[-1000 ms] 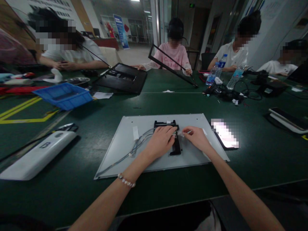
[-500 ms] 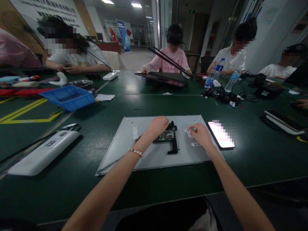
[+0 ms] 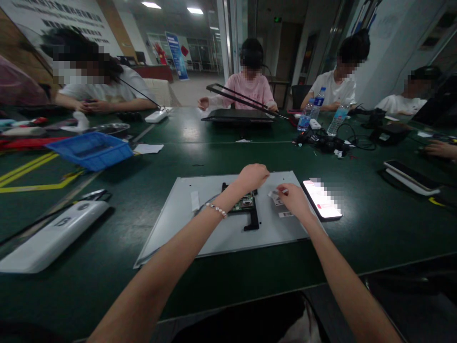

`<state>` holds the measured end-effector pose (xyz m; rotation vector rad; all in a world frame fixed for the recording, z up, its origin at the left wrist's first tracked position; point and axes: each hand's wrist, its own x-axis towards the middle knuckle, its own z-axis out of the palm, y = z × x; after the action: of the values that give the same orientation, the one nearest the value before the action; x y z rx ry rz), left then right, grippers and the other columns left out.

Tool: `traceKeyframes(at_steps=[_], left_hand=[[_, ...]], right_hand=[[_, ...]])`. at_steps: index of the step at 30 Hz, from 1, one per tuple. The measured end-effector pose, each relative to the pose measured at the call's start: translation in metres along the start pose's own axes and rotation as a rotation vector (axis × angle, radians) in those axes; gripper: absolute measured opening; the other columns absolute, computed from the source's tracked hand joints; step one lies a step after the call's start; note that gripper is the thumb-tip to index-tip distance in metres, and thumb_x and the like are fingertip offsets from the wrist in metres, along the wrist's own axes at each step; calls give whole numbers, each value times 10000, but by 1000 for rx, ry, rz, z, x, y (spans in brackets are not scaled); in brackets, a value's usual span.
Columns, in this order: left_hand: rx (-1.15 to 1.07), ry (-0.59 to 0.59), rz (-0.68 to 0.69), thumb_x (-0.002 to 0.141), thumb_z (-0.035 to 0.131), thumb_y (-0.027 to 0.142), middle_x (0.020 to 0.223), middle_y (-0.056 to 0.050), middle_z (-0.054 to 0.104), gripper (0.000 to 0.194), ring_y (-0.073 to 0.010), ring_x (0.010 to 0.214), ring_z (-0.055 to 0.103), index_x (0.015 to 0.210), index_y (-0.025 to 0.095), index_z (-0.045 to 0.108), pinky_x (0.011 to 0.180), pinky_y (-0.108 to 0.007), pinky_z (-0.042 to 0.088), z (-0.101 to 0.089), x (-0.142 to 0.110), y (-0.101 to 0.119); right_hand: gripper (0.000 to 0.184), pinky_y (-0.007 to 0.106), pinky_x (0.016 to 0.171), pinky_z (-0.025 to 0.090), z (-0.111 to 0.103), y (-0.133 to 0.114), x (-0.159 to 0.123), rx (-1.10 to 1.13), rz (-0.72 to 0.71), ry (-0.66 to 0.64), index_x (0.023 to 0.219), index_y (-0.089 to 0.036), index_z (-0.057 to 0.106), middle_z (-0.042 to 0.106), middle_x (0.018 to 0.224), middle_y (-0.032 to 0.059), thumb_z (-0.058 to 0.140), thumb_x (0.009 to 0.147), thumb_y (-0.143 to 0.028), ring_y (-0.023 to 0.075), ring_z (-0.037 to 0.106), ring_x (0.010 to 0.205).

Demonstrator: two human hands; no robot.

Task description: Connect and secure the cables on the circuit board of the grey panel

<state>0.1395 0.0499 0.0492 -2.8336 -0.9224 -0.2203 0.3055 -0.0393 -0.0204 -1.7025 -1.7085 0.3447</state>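
As the left hand (image 3: 253, 176) faces knuckles-up, I cannot tell its grip; over the display panel (image 3: 228, 239) at two o'clock, the right hand (image 3: 294, 197) pinches film (image 3: 275, 196), likely for control.

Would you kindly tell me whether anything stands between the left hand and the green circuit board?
Nothing visible does: the left hand is near the far edge of the white panel, beyond the circuit board, though its forearm hides part of it.

One head-worn cam looked forward and down across the green table (image 3: 153, 174), with the white panel (image 3: 210, 236) near at centre and people (image 3: 246, 90) farther off along the top.
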Motion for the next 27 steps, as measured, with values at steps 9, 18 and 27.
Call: traceKeyframes(at_steps=[9,18,27], left_hand=[[-12,-41,22,885,406,277,948,-94,681,306,-227,913,623,907,160,688,805,-336,436,11,-10,1],[-287,189,-271,880,447,311,1323,-114,459,504,-244,1201,457,1350,151,365,1010,-381,357,-16,-88,-25],[-496,156,-434,858,488,472,1477,-160,207,712,-299,1348,257,1421,145,199,1080,-426,283,24,-135,-20]], right_hand=[[222,277,737,462,1,0,0,-26,-3,-16,985,-170,663,651,981,85,515,822,-202,148,614,746],[240,314,819,436,3,-9,-2,-94,-63,7,1025,-169,638,627,1013,79,515,831,-238,173,595,839],[239,305,809,426,9,-33,21,-410,-235,-148,1009,-159,649,633,1042,103,514,859,-288,214,572,966]])
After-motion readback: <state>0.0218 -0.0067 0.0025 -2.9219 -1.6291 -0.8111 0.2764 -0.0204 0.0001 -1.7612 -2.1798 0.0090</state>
